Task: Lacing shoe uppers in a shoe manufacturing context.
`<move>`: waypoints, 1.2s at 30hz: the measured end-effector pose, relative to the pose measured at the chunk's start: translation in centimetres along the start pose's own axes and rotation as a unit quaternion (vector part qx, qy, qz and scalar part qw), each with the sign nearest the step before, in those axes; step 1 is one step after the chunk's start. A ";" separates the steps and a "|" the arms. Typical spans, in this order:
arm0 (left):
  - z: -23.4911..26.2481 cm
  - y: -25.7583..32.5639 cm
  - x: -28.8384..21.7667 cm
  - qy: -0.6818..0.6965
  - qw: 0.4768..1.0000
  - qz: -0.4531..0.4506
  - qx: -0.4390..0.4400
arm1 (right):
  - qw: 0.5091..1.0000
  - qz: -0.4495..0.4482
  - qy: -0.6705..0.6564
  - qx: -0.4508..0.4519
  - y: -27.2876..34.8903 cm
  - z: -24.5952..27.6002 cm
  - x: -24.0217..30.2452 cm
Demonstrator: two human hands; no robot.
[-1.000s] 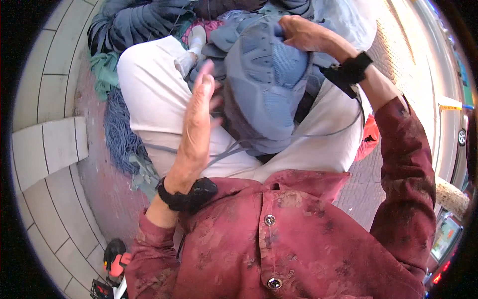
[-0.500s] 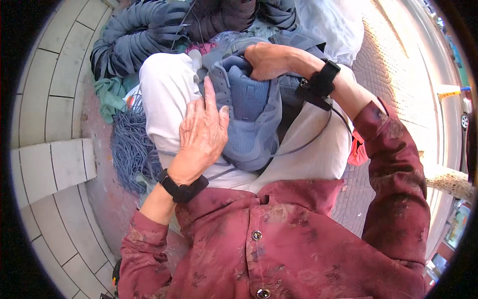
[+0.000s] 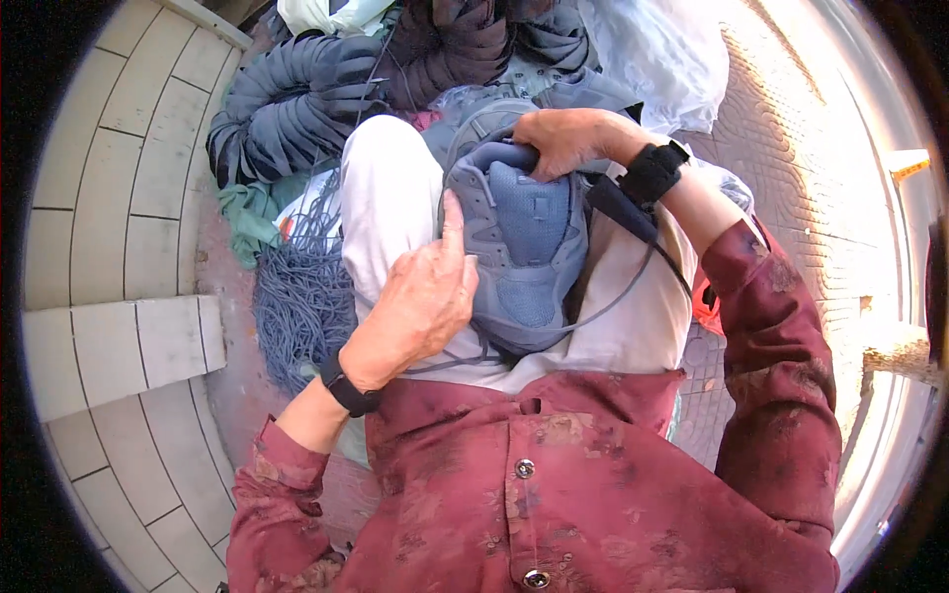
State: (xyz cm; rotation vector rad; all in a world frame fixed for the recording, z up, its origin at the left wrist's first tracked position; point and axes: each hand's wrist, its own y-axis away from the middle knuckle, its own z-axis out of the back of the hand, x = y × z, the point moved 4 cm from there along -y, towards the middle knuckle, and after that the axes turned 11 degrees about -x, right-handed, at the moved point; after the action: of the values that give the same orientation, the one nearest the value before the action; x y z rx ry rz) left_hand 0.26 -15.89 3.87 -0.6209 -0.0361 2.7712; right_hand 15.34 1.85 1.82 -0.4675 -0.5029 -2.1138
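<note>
A blue-grey lace-up shoe (image 3: pixel 529 267) lies across my lap between the knees of white trousers (image 3: pixel 390 188), toe towards me. Its padded tongue faces up, and its eyelets look unlaced. My right hand (image 3: pixel 563 138) is closed on the collar at the far end, some fingers hidden in the shoe's opening. My left hand (image 3: pixel 420 301) is at the shoe's left side. Its index finger is stretched out against the eyelet edge, the others bent, with nothing visible in them. A thin grey cord (image 3: pixel 618 296) curves past the toe; another strand passes near my left wrist.
Left of my knee lies a heap of blue-grey cords (image 3: pixel 301 311) beside a green cloth (image 3: pixel 247 222). Beyond are coiled dark strips (image 3: pixel 297 104) and a clear plastic bag (image 3: pixel 657 59). A tiled step (image 3: pixel 129 346) stands left; patterned paving (image 3: pixel 791 198) is right.
The whole view has shifted, so the shoe and hands appear further right. My left middle fingers are more bent, its index still at the eyelet edge. My right hand keeps hold of the collar.
</note>
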 end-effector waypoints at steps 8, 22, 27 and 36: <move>0.3 0.9 0.6 0.223 0.962 0.144 -0.064 | 0.990 -0.006 -0.068 -0.125 2.9 -0.7 0.0; -0.5 -7.6 3.9 0.308 0.919 0.197 -0.146 | 0.828 -0.219 -0.328 -0.398 8.1 -0.5 -3.2; 1.3 -7.6 6.7 0.280 0.931 0.219 -0.083 | 0.915 -0.268 -0.284 -0.105 9.8 -3.9 -1.4; 0.3 -5.4 12.2 0.437 0.799 0.414 -0.008 | 0.903 -0.302 -0.295 -0.073 7.4 -11.7 0.4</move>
State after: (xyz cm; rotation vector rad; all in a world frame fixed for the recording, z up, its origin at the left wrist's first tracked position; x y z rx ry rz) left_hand -8.80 -7.10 -0.44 -2.3109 0.5270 2.8411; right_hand 19.67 -8.29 -6.57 -1.1833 -0.9285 -2.5987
